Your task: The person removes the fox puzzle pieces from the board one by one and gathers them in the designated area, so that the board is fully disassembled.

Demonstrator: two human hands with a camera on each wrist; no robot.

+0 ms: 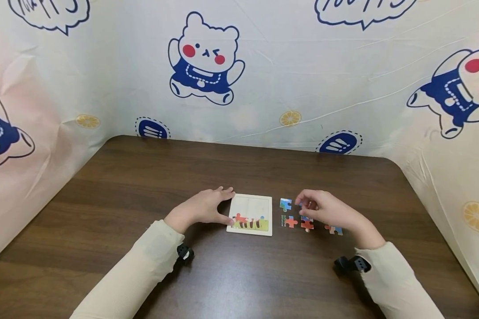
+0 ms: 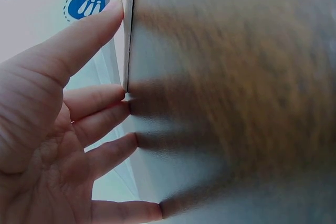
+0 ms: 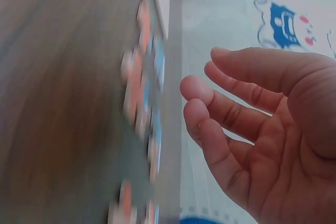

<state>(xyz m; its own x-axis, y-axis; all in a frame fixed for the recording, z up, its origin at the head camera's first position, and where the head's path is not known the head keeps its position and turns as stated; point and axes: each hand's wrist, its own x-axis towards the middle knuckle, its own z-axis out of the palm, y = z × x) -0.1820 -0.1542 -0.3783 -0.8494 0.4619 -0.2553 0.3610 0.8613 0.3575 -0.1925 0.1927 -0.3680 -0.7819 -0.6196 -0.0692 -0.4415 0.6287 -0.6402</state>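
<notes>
A square white puzzle tray (image 1: 250,204) lies flat on the table, its lower part filled with fitted pieces (image 1: 255,224) in red, yellow and green. Along its left side rests my left hand (image 1: 202,207), thumb on the lower left corner and fingertips by the upper left one. In the left wrist view, that thumb (image 2: 89,38) touches the tray's edge and the other fingers are spread. My right hand (image 1: 331,210) hovers over loose jigsaw pieces right of the tray. Its fingers (image 3: 231,111) are loosely bent, with nothing between them in the right wrist view.
Near the right hand lie a blue piece (image 1: 285,204), a red piece (image 1: 290,221), another red piece (image 1: 307,225) and a blue-and-orange piece (image 1: 335,230); the hand partly covers others. The brown wooden table (image 1: 175,173) reaches back to a patterned cloth (image 1: 263,88).
</notes>
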